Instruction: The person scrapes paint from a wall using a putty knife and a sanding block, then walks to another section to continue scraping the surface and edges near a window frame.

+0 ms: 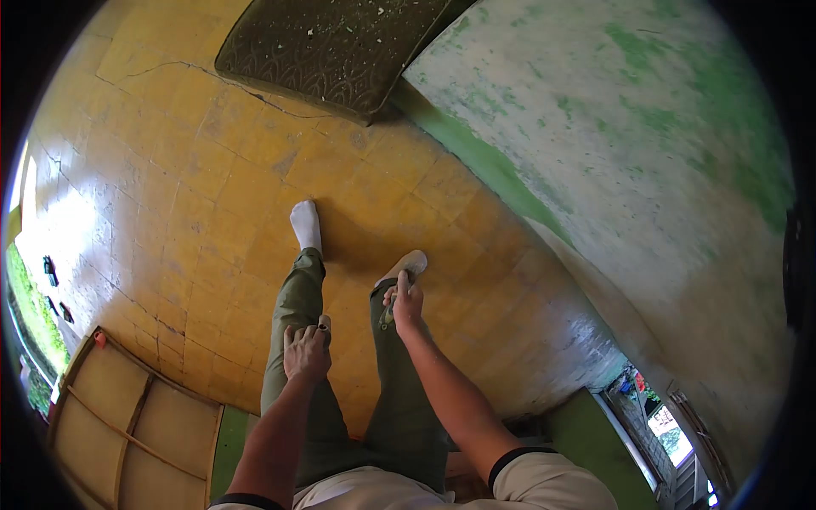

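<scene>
— What is in the left hand [308, 350]?

— Its grip is closed round a small object [325, 323], just left of the frame's centre and lower down. Only a short, rounded end shows beyond the fingers — brownish, with a dark spot below it. The rest is hidden.

— And the right hand [408, 303]?

— Nearer the centre, by the trouser leg on that side. Its fingers are bent round a slim, greyish-green item [388, 316] with a small ring-like spot at its lower end. I can't tell what it is.

— What lies about them?

— Green trousers [293, 293] run up from the bottom of the frame. A white sock [306, 225] covers one foot; the other foot [399, 268], paler brown with a grey patch, is just beyond the right hand. Under both is a worn yellow-orange tiled floor [229, 187].

— The edges?

— A dark patterned cushion-like piece [327, 55] at the top, a flaking green-and-white wall [629, 144] at upper right, and a wood-framed panel [174, 421] at lower left.
</scene>
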Demonstrator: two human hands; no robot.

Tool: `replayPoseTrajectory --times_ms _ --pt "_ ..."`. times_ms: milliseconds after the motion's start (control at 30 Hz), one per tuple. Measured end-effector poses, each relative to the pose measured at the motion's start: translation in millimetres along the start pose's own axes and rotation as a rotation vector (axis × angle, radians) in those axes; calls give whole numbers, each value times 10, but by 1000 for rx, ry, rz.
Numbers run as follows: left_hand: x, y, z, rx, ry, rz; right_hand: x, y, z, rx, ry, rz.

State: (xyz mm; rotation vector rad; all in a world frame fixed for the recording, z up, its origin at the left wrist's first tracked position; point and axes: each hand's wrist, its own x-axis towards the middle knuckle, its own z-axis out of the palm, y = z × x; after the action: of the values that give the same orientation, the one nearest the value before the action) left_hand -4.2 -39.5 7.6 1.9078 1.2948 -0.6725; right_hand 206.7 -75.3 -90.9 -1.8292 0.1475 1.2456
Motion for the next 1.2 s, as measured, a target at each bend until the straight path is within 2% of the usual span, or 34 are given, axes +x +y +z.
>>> replayPoseTrajectory --times_ms 33,133,167,233,300,333,400,467,500,567,600,667,800,867,900,967,1000,1067,1200 --pt "-36 -12 30 -13 29 7 -238 -70 -139 -37 -24 58" --pt "-179 49 -53 -270 210 36 -890 -434 -558 -178 -130 -99" --pt "-294 137 -123 -269 247 41 -1116 -570 -677 -264 -156 -162" --pt "-553 334 -223 -579 249 -113 -1481 -896 -870 -337 -187 -262" --pt "-838 579 -247 -814 347 5 -1856 -1205 -1060 -267 -283 -264" --pt "-929 717 -214 -1204 286 133 -2005 -1320 -1141 -201 -344 -212" --pt "-1174 1106 -377 -1449 228 193 -2237 -1605 -1236 -286 -453 -305" --pt "-1239 1312 -335 -1616 58 278 -2483 -1856 -1256 -413 -583 -367" --pt "-1373 1478 -472 -1606 70 290 -2609 -1918 -1217 -405 -589 -382" --pt "-1660 1776 -885 -1851 -167 293 -2817 -1989 -1143 -303 -531 -469" --pt "-1728 1789 -919 -1841 -161 309 -2874 -1978 -1126 -296 -532 -485" --pt "-1850 1775 -961 -1739 -212 164 -2943 -1905 -1092 -414 -457 -696" --pt "-2152 1619 -1135 -1665 -196 260 -3112 -1641 -1016 -326 -440 -684" --pt "-2322 1479 -1164 -1690 -250 218 -3284 -1554 -936 -91 -361 -389" --pt "-2404 1403 -1136 -1697 -241 216 -3415 -1554 -884 -97 -370 -388" --pt "-2526 1261 -1044 -1824 -293 171 -3688 -1590 -783 210 -384 -50" --pt "-2558 1180 -1008 -1823 -289 177 -3735 -1556 -745 210 -388 -56" --pt "-2606 1002 -929 -1827 -424 223 -3802 -1466 -706 -20 -405 -128" --pt "-2759 854 -1014 -1763 -549 313 -3962 -1413 -694 66 -507 -83"
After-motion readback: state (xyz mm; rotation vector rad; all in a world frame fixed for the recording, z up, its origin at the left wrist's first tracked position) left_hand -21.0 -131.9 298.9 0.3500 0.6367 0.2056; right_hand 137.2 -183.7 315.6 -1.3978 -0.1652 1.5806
